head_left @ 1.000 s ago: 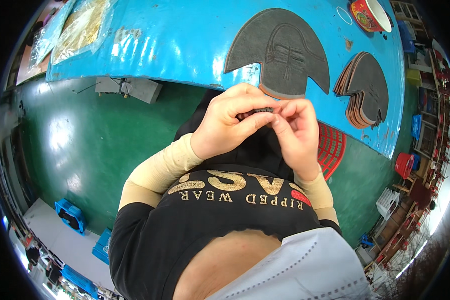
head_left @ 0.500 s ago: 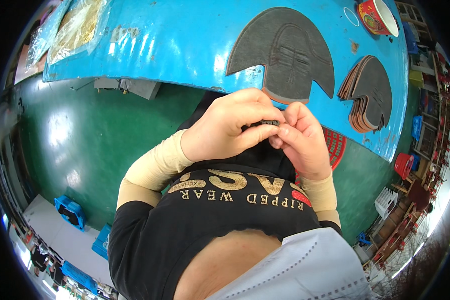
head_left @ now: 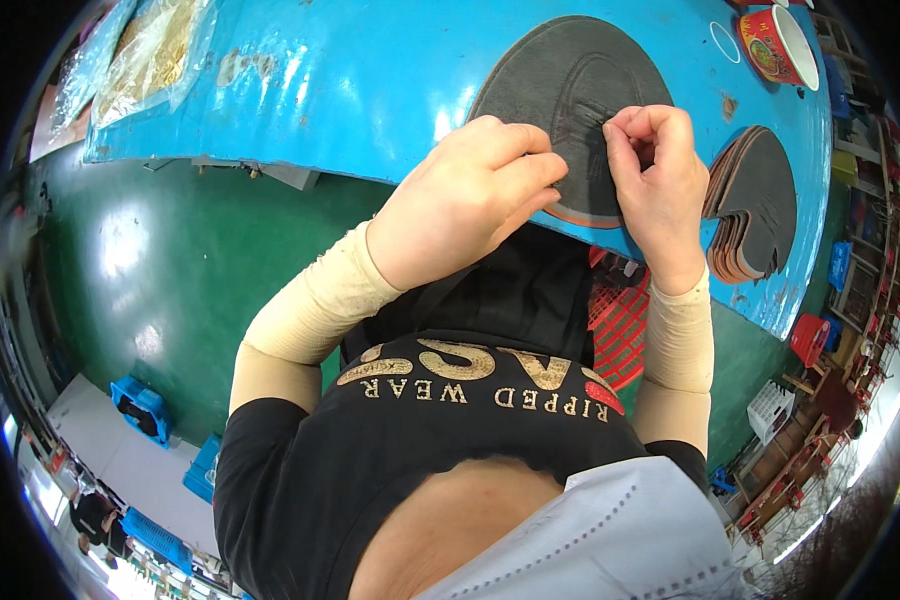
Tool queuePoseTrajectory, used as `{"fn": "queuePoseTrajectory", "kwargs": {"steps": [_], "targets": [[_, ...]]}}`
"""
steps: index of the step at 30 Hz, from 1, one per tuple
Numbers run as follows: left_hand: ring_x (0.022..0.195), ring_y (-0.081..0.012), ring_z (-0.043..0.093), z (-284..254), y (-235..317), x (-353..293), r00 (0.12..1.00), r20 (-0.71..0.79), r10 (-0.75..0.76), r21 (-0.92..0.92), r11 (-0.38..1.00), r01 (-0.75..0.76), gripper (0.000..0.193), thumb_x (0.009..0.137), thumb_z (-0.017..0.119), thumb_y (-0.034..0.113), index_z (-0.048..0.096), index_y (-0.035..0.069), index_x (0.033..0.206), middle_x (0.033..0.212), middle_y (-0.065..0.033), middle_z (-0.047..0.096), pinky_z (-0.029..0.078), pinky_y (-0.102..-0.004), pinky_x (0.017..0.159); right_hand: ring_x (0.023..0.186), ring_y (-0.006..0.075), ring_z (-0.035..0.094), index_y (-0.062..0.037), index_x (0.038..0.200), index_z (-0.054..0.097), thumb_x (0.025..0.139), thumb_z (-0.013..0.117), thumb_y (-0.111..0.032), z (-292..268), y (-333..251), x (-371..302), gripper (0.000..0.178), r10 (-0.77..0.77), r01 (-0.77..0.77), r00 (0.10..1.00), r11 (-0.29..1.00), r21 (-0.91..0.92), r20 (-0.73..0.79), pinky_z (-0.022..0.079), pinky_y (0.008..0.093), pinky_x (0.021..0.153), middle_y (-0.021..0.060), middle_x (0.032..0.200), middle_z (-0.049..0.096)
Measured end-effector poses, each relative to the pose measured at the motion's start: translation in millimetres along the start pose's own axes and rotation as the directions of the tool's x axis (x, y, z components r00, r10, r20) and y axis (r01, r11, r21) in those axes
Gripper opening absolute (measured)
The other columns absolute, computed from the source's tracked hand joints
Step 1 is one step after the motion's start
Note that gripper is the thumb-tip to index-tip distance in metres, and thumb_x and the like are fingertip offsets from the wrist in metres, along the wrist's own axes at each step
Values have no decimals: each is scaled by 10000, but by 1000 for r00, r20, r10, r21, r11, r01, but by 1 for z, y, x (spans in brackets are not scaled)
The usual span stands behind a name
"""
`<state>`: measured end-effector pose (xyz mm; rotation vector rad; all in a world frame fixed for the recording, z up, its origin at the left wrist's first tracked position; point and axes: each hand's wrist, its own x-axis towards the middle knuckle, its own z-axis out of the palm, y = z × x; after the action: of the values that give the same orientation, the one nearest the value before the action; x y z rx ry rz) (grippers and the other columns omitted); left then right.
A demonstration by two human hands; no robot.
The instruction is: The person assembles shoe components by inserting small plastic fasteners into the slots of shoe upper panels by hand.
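Observation:
A large rounded dark grey piece, leather-like with a brown edge (head_left: 535, 75), lies near the table's front edge, apparently on top of others. Curved lines and a small cluster of thin dark strips or marks (head_left: 592, 118) show at its middle. Over these, my right hand (head_left: 662, 180) is closed in a pinch, thumb and forefinger together; whatever they hold is too small to make out. My left hand (head_left: 475, 195) hovers by the piece's near left side with its fingers curled together. What it holds, if anything, is hidden.
A fanned stack of smaller dark notched pieces (head_left: 765, 200) lies to the right on the blue table (head_left: 370, 90). At the back right stand a red and white paper tub (head_left: 775, 48) and a clear ring (head_left: 725, 42). Below the table is a red plastic basket (head_left: 620, 335).
My hands were together at the table edge around a small dark item; now they are apart. The right has moved forward over the dark piece, the left slightly up and over its near edge.

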<state>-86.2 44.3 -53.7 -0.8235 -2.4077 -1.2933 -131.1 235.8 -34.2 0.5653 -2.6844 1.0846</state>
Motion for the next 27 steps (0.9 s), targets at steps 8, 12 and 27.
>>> {"fn": "queuePoseTrajectory", "kwargs": {"steps": [8, 12, 27], "targets": [[772, -245, 558, 1, 1, 4, 1000, 19, 4, 8, 1000, -4, 274, 672, 698, 2, 609, 19, 931, 1006, -93, 597, 477, -335, 689, 671, 259, 586, -47, 825, 471, 750, 642, 20, 3, 5, 4, 198, -84, 89, 995, 992, -87, 56, 468, 343, 588, 74, 720, 569], [798, -244, 555, 5, -3, 16, 994, 27, 104, 122, 987, -106, 281, 655, 642, 0, 585, 8, 930, 1050, -115, 588, 476, -323, 720, 683, 267, 587, -50, 825, 471, 743, 636, 28, 3, 0, 5, 200, -125, 135, 990, 977, -165, 72, 469, 351, 591, 82, 720, 568], [833, -227, 542, 14, -2, 30, 966, 234, 107, 355, 916, -187, 283, 711, 554, 78, 538, 15, 986, 1126, -116, 565, 454, -317, 759, 676, 212, 554, -54, 865, 552, 662, 601, 87, 2, 10, -16, 252, -359, 327, 930, 904, -275, -74, 479, 314, 620, 41, 921, 664]]}}
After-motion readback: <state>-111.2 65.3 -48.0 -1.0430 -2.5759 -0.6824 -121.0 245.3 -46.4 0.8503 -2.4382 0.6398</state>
